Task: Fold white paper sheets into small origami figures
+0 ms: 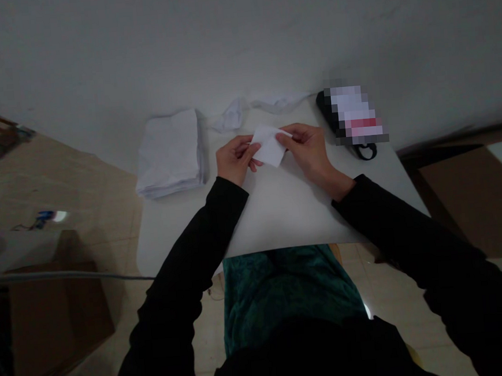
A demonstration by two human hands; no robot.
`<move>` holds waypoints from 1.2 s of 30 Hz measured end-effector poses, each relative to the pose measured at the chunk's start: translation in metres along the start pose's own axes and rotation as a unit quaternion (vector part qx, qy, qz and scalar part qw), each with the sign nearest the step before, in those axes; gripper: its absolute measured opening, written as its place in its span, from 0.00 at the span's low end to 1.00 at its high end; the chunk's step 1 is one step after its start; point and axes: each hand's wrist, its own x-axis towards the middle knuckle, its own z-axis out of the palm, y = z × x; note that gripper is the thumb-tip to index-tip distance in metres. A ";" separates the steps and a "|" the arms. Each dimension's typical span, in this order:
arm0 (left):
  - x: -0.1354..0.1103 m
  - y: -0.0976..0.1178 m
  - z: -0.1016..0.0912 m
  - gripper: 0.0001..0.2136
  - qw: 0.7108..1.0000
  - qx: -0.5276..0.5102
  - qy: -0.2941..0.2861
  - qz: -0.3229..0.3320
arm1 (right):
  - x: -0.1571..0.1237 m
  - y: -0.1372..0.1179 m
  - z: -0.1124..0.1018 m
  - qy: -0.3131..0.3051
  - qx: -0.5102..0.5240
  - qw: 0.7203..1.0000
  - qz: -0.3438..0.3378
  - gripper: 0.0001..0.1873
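Between my two hands is a small folded piece of white paper, held just above the table's middle. My left hand pinches its left side between thumb and fingers. At the upper right edge, the thumb and fingers of my right hand are closed on the same paper. A thick stack of white sheets lies to the left of my left hand. Beyond my hands, crumpled white strips rest along the table's back edge.
The white table stands against a pale wall. A black case with a strap loop lies at the table's back right, its top blurred out. Cardboard boxes stand on the floor at left and right. A grey cable runs at left.
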 end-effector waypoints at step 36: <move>-0.013 0.017 -0.003 0.14 0.965 0.206 -0.128 0.097 | -0.011 -0.007 0.008 -0.034 0.046 0.997 0.042 0.04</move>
